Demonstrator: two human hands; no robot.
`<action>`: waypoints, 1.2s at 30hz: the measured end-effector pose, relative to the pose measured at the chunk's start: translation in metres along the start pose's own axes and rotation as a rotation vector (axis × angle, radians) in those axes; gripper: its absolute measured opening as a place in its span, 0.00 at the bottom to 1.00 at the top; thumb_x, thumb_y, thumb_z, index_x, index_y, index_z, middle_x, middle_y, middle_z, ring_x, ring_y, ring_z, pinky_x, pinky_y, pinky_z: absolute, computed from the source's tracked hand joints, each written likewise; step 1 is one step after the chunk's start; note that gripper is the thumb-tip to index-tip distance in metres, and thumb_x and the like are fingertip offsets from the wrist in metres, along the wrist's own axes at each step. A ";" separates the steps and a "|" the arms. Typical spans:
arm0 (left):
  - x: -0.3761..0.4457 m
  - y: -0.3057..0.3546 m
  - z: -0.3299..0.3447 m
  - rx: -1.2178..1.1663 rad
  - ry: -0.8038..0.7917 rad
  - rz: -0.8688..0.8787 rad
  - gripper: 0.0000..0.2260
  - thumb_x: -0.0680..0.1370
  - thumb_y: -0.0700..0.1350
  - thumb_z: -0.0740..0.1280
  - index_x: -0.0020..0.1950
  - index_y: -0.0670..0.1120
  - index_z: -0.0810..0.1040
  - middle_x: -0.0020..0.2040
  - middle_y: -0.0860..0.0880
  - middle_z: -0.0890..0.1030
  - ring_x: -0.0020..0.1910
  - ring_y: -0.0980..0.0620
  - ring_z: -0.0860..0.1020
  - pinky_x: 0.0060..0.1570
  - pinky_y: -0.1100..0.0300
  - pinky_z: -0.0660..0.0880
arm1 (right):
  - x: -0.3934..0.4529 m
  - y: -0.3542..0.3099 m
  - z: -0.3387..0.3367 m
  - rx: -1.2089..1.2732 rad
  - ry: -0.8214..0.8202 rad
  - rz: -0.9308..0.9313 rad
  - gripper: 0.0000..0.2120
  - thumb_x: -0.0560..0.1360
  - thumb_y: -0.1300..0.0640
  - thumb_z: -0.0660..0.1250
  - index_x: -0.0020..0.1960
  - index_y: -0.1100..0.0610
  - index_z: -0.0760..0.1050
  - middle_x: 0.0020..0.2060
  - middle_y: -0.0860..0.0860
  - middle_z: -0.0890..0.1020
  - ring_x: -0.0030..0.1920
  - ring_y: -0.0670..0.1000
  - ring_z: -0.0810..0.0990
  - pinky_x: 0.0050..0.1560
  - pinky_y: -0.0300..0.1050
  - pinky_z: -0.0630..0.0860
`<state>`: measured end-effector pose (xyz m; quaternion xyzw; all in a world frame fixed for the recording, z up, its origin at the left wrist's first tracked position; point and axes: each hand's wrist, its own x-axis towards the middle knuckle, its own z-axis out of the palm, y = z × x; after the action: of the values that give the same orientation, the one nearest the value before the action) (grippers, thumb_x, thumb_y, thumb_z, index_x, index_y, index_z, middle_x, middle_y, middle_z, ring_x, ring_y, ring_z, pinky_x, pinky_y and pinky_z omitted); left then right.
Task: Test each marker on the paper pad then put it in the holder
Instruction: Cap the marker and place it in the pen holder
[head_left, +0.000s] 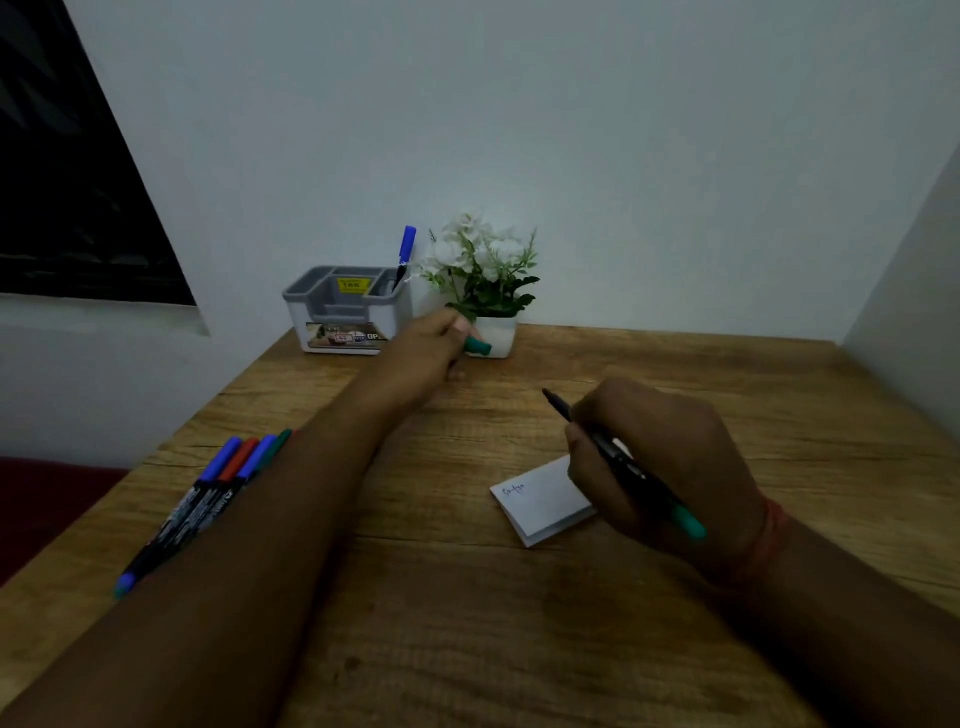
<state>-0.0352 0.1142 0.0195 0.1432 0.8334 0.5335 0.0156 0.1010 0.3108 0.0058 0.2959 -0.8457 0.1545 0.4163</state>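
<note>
Four capped markers (208, 499) lie in a row at the 8 o'clock edge of the wooden desk (467, 623), partly hidden under the left forearm; a sweep of that arm could roll them off the near-left edge. At 11 o'clock the grey-and-white holder (347, 310) stands against the wall with one blue-capped marker (404, 254) upright in its right-hand compartment. Just right of it the left hand (434, 351) curls its fingers round a green cap (477, 345), close to the white flower pot (493, 335) at 12 o'clock; a careless reach there could tip the plant or nudge the holder. At 3 o'clock the right hand (660, 457) grips the uncapped green marker (623, 462), its tip raised and pointing up-left, clear of the paper pad (545, 501), which lies partly under the hand with a small scribble on its left part. Left uncapped, the tip may mark the desk or a finger, or dry; going into the holder uncapped would smear it. The pot stands between cap and marker's likely route
</note>
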 end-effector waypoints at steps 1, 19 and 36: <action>-0.002 0.002 0.005 0.091 -0.001 0.067 0.10 0.85 0.47 0.57 0.53 0.48 0.77 0.44 0.48 0.77 0.41 0.54 0.75 0.40 0.61 0.71 | 0.000 0.004 0.002 0.013 0.011 0.047 0.06 0.76 0.58 0.65 0.45 0.60 0.79 0.36 0.50 0.81 0.36 0.45 0.74 0.40 0.30 0.67; -0.002 -0.023 0.042 0.942 -0.092 0.260 0.36 0.78 0.68 0.53 0.81 0.54 0.45 0.82 0.49 0.46 0.79 0.43 0.42 0.73 0.33 0.40 | -0.010 0.030 0.015 0.023 -0.222 0.415 0.10 0.81 0.49 0.60 0.59 0.48 0.75 0.51 0.44 0.81 0.48 0.44 0.79 0.47 0.47 0.78; -0.014 -0.018 0.044 1.094 -0.418 0.165 0.49 0.68 0.80 0.49 0.79 0.56 0.33 0.78 0.50 0.28 0.75 0.40 0.27 0.69 0.28 0.35 | -0.018 0.013 0.013 -0.135 -0.628 0.493 0.26 0.76 0.52 0.72 0.71 0.52 0.67 0.68 0.48 0.70 0.63 0.48 0.74 0.61 0.38 0.71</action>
<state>-0.0181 0.1430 -0.0176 0.2967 0.9529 -0.0136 0.0618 0.0938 0.3208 -0.0166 0.0890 -0.9856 0.0962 0.1067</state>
